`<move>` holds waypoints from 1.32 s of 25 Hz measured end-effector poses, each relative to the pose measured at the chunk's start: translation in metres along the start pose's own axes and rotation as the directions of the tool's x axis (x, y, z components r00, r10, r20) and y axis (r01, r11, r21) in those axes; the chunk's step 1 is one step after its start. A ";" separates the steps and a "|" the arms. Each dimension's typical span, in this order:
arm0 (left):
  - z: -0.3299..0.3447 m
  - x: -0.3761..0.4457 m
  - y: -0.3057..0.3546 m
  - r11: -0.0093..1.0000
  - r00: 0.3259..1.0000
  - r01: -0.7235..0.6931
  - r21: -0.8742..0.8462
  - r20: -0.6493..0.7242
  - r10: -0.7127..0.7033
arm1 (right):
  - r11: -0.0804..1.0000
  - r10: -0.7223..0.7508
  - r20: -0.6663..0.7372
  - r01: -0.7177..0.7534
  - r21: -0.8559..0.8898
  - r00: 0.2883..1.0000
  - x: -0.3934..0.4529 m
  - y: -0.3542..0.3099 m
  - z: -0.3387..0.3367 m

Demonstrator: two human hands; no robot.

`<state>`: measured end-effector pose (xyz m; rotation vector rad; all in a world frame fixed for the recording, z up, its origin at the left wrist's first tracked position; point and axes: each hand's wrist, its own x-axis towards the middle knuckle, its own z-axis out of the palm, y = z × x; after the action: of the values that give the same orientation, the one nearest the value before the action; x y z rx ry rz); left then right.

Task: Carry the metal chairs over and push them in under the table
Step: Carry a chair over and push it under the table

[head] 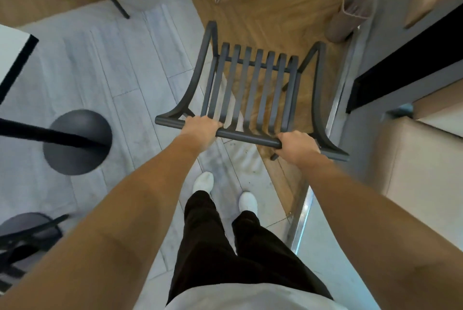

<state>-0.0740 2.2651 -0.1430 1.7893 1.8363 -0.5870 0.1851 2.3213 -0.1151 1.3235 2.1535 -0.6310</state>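
The person holds one metal chair (250,89) by the top bar of its back, in front of the feet. The left hand (200,129) is curled around the bar near its left end, and the right hand (295,145) is curled around it near the right end, so both grips are closed firmly on the chair. The chair is over the border between the grey floor (112,64) and the brown wood floor (270,14).

I judge the task is in the carrying part: this chair is not yet under a desk. A white desk corner (15,49) shows at the left edge, with a round black base (75,144) near it, well apart from the chair.

If the chair legs touch the floor I cannot tell, because the seat hides them. Another chair (30,242) at the near left is cut off and blurred.
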 end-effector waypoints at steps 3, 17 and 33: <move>0.024 -0.032 0.012 0.995 0.997 0.077 -0.060 -0.010 -0.078 | 0.996 -0.072 0.023 0.073 -0.054 0.997 -0.009 0.001 0.009; 0.136 -0.173 0.062 0.892 0.931 0.353 -0.282 0.012 -0.364 | 0.896 -0.329 0.094 0.342 -0.283 0.940 -0.067 -0.032 0.065; 0.258 -0.304 0.113 0.617 0.755 0.618 -0.488 0.147 -0.640 | 0.605 -0.559 0.219 0.574 -0.552 0.800 -0.119 -0.104 0.139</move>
<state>0.0551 1.8710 -0.1492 0.7745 2.3744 -0.2400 0.1632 2.1129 -0.1303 0.2658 2.4596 -0.1314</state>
